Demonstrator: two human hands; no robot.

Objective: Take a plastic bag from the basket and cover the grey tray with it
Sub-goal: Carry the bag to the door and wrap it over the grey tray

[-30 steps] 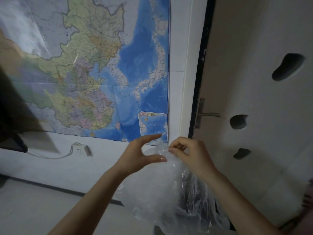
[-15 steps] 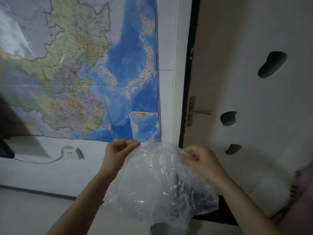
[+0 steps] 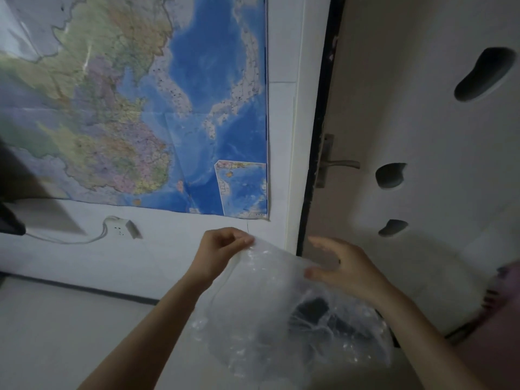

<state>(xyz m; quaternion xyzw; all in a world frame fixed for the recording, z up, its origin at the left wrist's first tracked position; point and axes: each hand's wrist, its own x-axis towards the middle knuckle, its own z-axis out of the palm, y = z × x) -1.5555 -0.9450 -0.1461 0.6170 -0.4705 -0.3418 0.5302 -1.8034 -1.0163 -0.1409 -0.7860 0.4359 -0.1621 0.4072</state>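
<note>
You held the plastic bag (image 3: 270, 299) up in front of you, at the height of the wall's lower half, with both bare arms stretched forward. Your left hand (image 3: 222, 249) pinched the bag's upper left edge, its fingers curled and pressed together on the film. Your right hand (image 3: 342, 267) was at the bag's upper right edge with its fingers spread and loosely curved; the thumb lay against the film, but the hand was blurred, so you could not tell whether it truly gripped the bag. The bag hung crumpled and see-through between and below your hands, and something dark (image 3: 312, 309) showed through its lower right part; what it was could not be told.

Behind the bag rose a white wall carrying a large map (image 3: 157, 108), whose bottom edge ended just above your left hand. Lower left on the wall sat a white socket (image 3: 123, 228) with a cable looping off to the left. To the right stood a pale door (image 3: 422, 136) with a dark frame edge, a metal handle (image 3: 337, 164) and several dark oval cut-outs. A dark shape (image 3: 11, 215) intruded at the far left edge. A pink blurred thing (image 3: 503, 291) sat at the far right edge.
</note>
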